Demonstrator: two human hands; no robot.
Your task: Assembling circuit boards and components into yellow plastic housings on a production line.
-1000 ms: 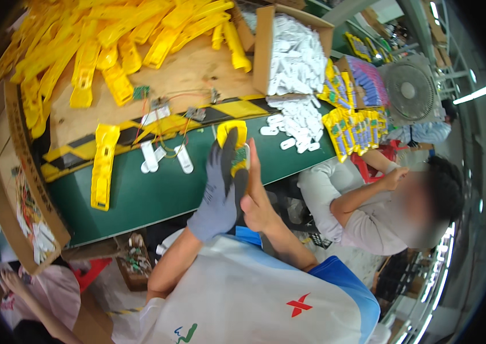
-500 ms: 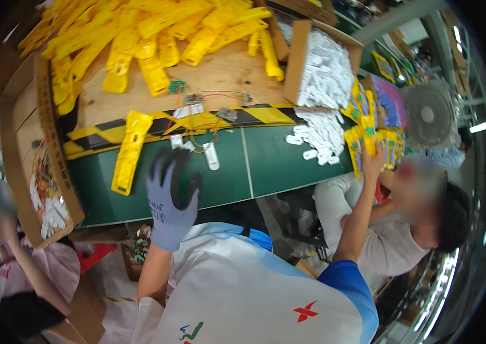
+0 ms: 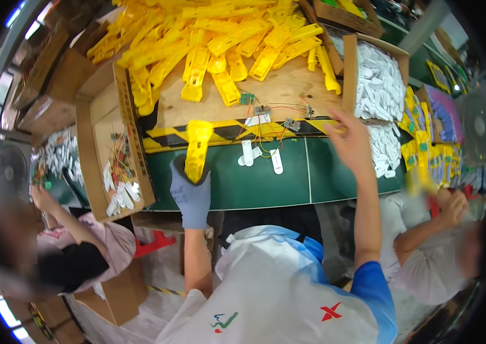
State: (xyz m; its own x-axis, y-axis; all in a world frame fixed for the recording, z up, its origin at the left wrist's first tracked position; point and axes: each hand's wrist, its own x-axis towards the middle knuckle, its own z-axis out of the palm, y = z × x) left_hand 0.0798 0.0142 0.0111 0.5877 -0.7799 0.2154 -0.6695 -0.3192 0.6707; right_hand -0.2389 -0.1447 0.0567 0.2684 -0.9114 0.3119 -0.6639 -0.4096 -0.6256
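A long yellow plastic casing (image 3: 197,150) stands over the front edge of the striped tape. Its near end is in my left hand (image 3: 189,192), which wears a grey-blue glove and is closed round it. My bare right hand (image 3: 351,140) is in the air left of the heaped white plastic pieces (image 3: 384,146), its fingers apart and nothing visible in them. Between my hands, small circuit boards (image 3: 292,124) with red and yellow wires lie across the tape. A few white oblong pieces (image 3: 277,162) lie on the green bench top (image 3: 231,192) below them.
Yellow casings (image 3: 220,46) are piled at the back. A carton (image 3: 349,74) of white pieces stands right, another carton (image 3: 119,97) with wired parts left. Assembled yellow units (image 3: 421,135) are stacked far right. One co-worker (image 3: 91,246) sits left, another (image 3: 426,246) right.
My left hand has closed on the yellow casing, which has been turned more upright. My right hand has come back left from the stacked yellow units. The view has swung left.
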